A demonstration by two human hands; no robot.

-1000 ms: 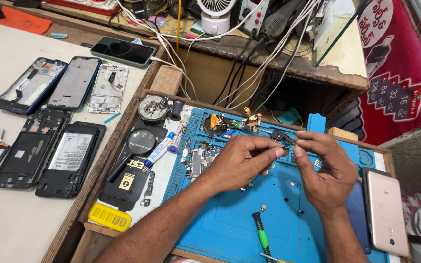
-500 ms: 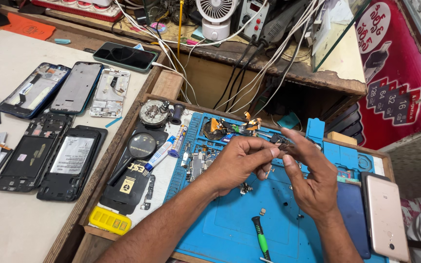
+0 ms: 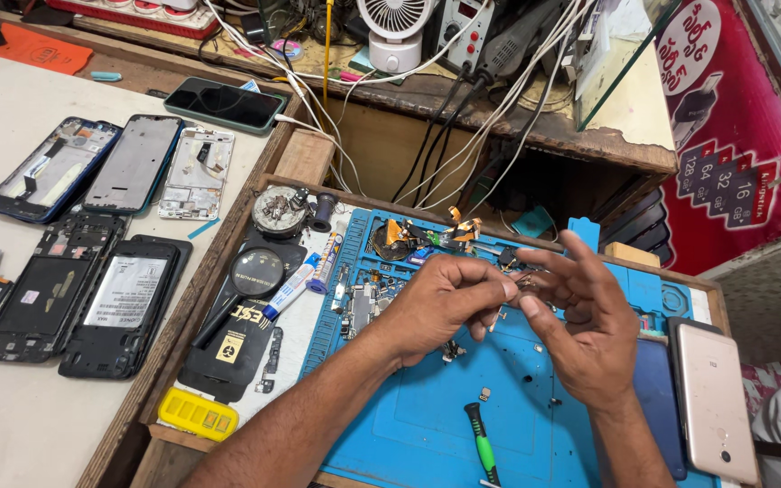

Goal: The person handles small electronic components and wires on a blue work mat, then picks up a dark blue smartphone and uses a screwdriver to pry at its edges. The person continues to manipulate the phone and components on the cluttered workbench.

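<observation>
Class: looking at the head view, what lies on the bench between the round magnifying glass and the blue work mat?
In the head view, a white tube with a blue cap lies between the magnifying glass and the blue mat.

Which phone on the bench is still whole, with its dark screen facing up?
The black phone lying at the bench's far edge; the others nearby are opened shells.
</observation>
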